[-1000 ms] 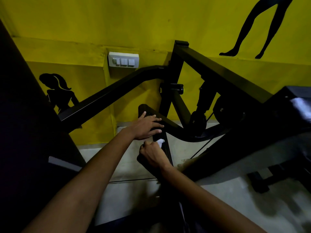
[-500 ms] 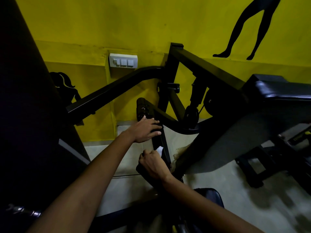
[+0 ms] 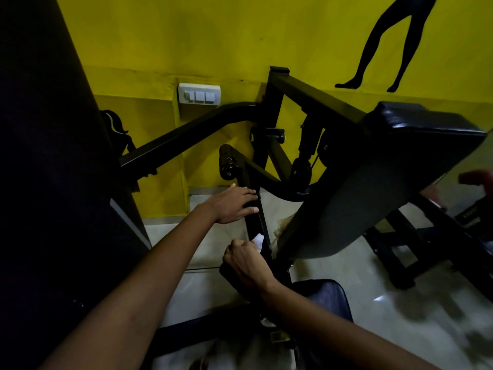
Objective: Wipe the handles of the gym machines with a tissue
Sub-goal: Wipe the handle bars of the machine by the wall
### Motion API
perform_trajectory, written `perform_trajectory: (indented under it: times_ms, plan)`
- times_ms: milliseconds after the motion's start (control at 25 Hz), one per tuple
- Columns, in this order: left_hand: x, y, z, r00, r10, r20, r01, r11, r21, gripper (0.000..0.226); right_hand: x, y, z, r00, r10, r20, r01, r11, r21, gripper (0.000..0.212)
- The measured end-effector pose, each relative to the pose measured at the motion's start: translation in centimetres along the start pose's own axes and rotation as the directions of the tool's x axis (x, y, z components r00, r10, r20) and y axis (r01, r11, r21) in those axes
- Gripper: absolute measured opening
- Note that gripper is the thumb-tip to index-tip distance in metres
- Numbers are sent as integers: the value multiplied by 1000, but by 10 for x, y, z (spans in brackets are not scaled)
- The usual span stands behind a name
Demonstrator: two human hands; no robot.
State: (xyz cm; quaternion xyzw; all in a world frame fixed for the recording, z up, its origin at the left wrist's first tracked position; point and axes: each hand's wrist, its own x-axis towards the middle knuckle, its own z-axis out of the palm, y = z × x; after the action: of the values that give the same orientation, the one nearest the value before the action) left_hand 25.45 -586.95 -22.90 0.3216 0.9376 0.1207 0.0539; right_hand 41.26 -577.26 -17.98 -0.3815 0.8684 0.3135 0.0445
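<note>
**Tissue slip and pinch risk on the machine arm**

Right hand (image 3: 246, 260) at about 6 o'clock from frame centre, grip curled tight round a white tissue (image 3: 258, 240) and pressed against the black handle bar (image 3: 256, 225); only a small tuft of tissue showing above the knuckles, at 1 o'clock of the fist. Left hand (image 3: 233, 202) just above, toward 12 o'clock of the right, grip spread with straight fingers laid flat across the same bar, steadying rather than clasping.

Likely trouble from here:

- Tissue bunched small inside the fist, so probably bare skin rubbing the bar instead of paper; possible tearing or shedding under hard pressure on a textured surface.
- Flat, unclasped left hand offering little hold; a swing of the pivoting arm near the roller end (image 3: 226, 161), at 12 o'clock of the left hand, probably enough to shift the bar and throw off the stroke.
- Fingers near the joint and the padded seat back (image 3: 386, 182) at 3 o'clock: a pinch hazard if the linkage moves.
- Dim light and black-on-black parts, so missed patches hard to spot; far side of the bar hidden, coverage there impossible to judge.
- Stretched, leaning reach over the lower pad (image 3: 325, 297) at 5 o'clock, with balance possibly at stake on the glossy floor (image 3: 373, 303)
</note>
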Motion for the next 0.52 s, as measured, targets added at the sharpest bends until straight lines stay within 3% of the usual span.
perform_trajectory:
  times_ms: [360,520]
  plan:
    - [-34,35,2,1000,-2,-4,2,1000,27,57,-38,-28,-8,999,32,10,-32,998,-46,20]
    - [-48,48,2,1000,-11,-5,11,1000,9,57,-49,-41,-9,995,56,85,-53,998,-36,17]
